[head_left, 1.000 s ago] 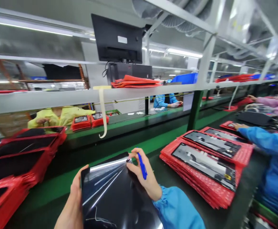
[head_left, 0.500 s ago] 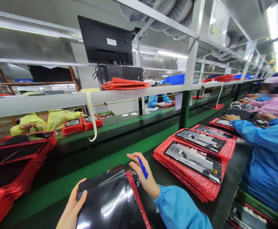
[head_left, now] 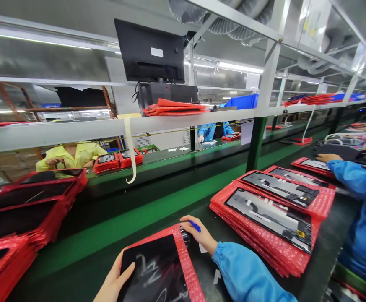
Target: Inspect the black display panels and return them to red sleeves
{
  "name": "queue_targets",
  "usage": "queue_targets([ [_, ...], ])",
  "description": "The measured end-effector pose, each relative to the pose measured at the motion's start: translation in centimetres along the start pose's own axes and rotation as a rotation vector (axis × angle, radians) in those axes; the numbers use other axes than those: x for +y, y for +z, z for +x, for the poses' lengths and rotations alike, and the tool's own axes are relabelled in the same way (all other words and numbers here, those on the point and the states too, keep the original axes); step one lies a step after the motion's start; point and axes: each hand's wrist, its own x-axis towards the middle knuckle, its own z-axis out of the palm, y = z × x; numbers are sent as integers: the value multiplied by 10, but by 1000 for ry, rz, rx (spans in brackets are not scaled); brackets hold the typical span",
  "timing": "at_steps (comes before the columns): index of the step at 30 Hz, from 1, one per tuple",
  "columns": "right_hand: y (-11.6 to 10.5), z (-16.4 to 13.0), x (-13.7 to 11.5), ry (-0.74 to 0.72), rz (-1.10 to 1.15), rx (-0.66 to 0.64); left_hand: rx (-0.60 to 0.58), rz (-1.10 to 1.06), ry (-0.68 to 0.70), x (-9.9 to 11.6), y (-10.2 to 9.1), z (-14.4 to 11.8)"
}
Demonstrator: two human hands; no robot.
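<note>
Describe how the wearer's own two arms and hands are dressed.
Both hands are bare, with no gloves. The right hand comes out of a bright blue sleeve gathered with elastic at the wrist. The left hand shows no sleeve in view.

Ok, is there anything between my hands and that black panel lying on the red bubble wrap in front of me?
Nothing visible. The left hand already rests on the left edge of the black panel. The right hand, holding a blue pen, sits at the far right corner of the red bubble wrap.
</note>
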Motion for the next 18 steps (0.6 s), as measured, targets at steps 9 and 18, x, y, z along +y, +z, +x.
queue_targets([
  [9,4,-11,-11,-82,30,131,149,168,201,-25,14,-25],
  [18,14,-75,-59,-143,40,125,195,44,152,-14,-19,-75],
])
